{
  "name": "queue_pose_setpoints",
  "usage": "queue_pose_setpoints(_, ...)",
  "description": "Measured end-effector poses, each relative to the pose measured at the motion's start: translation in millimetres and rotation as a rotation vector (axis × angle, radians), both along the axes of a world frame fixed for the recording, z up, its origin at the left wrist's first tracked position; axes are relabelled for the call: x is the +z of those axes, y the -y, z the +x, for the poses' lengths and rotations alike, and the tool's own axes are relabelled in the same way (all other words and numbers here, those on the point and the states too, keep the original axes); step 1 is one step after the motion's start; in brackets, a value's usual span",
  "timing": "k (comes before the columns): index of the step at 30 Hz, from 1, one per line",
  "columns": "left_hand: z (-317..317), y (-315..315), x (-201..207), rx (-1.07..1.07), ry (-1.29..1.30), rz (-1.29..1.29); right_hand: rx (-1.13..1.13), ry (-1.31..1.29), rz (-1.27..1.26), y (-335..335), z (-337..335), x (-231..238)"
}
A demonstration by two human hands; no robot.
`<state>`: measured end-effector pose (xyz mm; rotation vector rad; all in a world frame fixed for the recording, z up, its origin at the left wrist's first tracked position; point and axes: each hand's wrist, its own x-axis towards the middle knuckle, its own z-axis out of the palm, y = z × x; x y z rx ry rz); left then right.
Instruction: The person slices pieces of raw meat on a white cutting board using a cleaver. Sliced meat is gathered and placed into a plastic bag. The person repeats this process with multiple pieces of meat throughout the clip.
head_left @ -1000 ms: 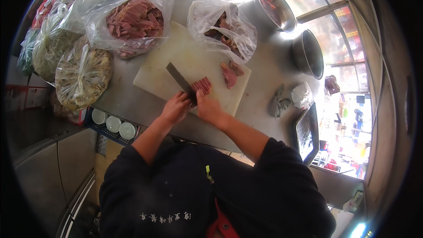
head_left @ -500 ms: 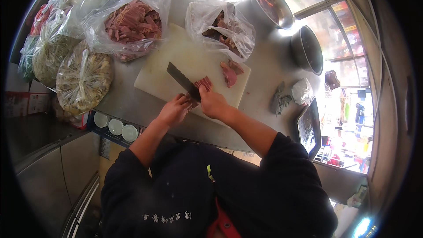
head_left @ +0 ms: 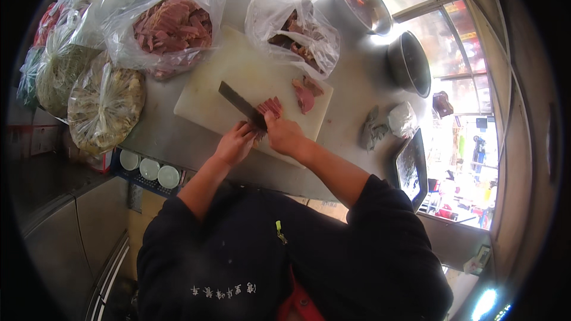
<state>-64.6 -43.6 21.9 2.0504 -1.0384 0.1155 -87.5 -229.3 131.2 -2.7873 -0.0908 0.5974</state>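
A dark cleaver (head_left: 237, 100) is in my right hand (head_left: 284, 135), its blade pointing to the far left over a white cutting board (head_left: 202, 92). Beside the blade my left hand (head_left: 235, 142) presses with bent fingers on a piece of meat, mostly hidden under them. Reddish meat slices (head_left: 270, 107) lie fanned out just past the right side of the blade. Farther right on the board rest a few larger pink meat pieces (head_left: 306, 96).
An open plastic bag of sliced meat (head_left: 172, 28) and another with darker pieces (head_left: 291, 32) stand behind the board. Tied bags (head_left: 106, 107) crowd the left. Two metal bowls (head_left: 410, 64) sit at the right, near a crumpled grey cloth or bag (head_left: 373, 129) and a dark tray (head_left: 410, 169).
The whole view has shifted slightly, so the things on the table appear a little farther left. My hands and the cleaver keep nearly the same place over the board.
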Motion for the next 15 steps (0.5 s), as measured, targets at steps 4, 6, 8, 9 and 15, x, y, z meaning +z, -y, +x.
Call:
queue_pose_setpoints(4,-1.1,4.8,8.8,0.024,-0.006,-0.041,0.019,-0.033,-0.037,-5.8,-12.0,16.3)
queue_pose_setpoints(6,1.8,9.1,9.0,-0.02,-0.002,-0.036,-0.017,0.044,-0.058,-2.1,-31.0,-25.0)
queue_pose_setpoints(8,3.3,7.6,10.7,-0.001,0.0,-0.045,-0.03,0.009,-0.017,-2.1,-9.7,-14.7)
queue_pose_setpoints(9,-0.1,4.7,10.7,0.004,-0.006,-0.048,-0.041,-0.014,0.005,-4.6,-6.0,-6.3)
queue_pose_setpoints(15,-1.3,13.6,-0.6,0.066,0.061,-0.102,-0.04,0.035,0.006,-3.7,-29.3,-18.0)
